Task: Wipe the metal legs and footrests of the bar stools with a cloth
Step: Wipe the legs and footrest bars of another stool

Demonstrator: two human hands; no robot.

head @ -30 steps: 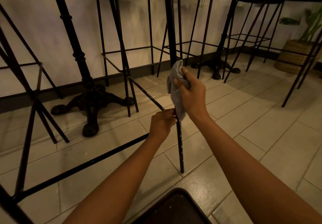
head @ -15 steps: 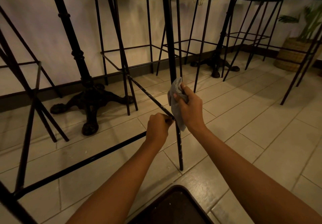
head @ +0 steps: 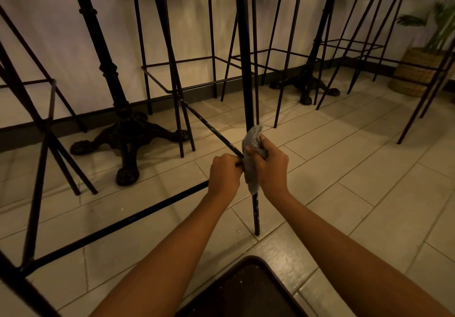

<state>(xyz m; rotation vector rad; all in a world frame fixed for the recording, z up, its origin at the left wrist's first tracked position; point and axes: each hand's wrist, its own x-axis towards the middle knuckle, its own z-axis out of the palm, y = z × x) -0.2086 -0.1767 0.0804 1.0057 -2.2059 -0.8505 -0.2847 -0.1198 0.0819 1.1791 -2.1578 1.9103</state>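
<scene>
Just below the right hand point(head: 268, 166), one thin black metal stool leg point(head: 256, 213) runs down to the pale tiled floor point(head: 369, 169). That hand's fingers are curled tight round a single crumpled grey cloth point(head: 253, 141), which wraps the leg where two slim rods join it. These are the far footrest rod point(head: 209, 127) and the near footrest rod point(head: 110, 228). Touching the cloth on its left, the left hand point(head: 225, 172) is fisted round the far footrest rod's end. Beyond both hands stand two ornate cast-iron table pedestals point(head: 128, 139). A second ago the right hand and cloth sat higher on the leg; they have slid down level with the left hand.
</scene>
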